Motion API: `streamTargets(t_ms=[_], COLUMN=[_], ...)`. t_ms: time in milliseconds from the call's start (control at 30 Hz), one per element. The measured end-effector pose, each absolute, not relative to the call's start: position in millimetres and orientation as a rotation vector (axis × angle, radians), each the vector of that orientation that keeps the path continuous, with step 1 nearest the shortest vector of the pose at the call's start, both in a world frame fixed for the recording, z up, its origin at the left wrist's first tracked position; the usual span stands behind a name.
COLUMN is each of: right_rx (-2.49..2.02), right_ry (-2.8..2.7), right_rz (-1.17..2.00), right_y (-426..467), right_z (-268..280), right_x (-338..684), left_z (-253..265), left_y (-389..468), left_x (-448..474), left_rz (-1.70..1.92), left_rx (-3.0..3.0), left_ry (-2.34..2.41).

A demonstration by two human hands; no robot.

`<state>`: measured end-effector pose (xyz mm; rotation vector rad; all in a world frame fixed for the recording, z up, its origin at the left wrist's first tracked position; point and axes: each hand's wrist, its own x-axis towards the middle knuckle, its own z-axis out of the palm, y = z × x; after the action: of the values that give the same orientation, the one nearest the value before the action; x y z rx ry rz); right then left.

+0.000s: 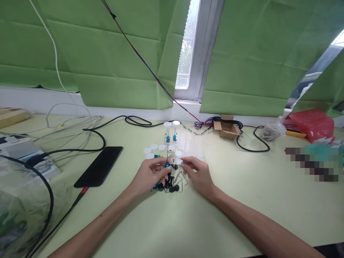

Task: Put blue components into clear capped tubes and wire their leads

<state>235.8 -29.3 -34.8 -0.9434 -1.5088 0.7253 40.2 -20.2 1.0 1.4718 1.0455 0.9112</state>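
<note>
My left hand point(154, 173) pinches a small shiny blue metal part point(167, 165), from which a thin rod points upward. Closed at the fingertips, my right hand point(198, 174) grips a thin metal hex key point(175, 163) that reaches sideways to the blue part. Under and between my hands lies a pile of black round-headed pieces point(172, 188) and bent L-shaped metal keys point(185, 178). Just beyond are several white round lids point(162, 147). Two clear containers with white caps point(176, 123) stand behind these, each holding a blue part point(175, 137).
A black phone point(99, 167) on a cable lies to the left. Clear plastic bags point(29, 215) and a white power strip point(27, 154) are at far left. Along the back are black cables point(138, 122), a small open cardboard box point(228, 129) and a red bag point(313, 123).
</note>
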Motion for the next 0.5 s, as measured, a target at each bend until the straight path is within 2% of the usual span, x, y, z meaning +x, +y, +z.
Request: streamTargets(t_ms=[500], right_rx=[-0.957], right_ry=[-1.495], right_rz=[0.876], right_y=[-32.6], right_z=[-35.2], right_x=[233.0], left_z=[0.3], left_y=[-20.5], left_x=[39.8], left_rz=[0.908], left_rx=[1.523], left_ry=[1.085])
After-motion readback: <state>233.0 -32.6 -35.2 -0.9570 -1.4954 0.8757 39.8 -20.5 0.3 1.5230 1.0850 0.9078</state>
